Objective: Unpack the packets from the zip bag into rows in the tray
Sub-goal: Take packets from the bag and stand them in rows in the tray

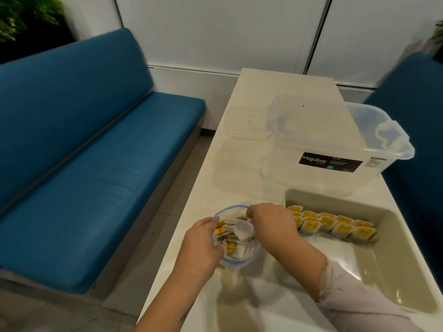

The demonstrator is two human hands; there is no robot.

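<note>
1. Step in hand: pulling packets out of the zip bag (236, 256), near centre of the white table (242, 164).
2. Left hand (203, 240) gripped the bag's rim, holding the mouth open; right hand (268, 222) reached in, fingers curled on packets (239, 232).
3. Tray (393, 255), right of the bag, held two rows (335, 224) along its far side.
4. Next likely: lift the pinched packets and extend a row.
5. Clear storage box (335, 149) sat far right; blue bench (96, 164) on the left.

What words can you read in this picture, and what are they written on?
"Megabox": white letters on the black label on the clear storage box.
Smaller lines on that label: too small to read.
White sticker at the label's right: too blurred to read.
Yellow tags on the packets in the tray and in the zip bag: print too blurred to read.
</note>
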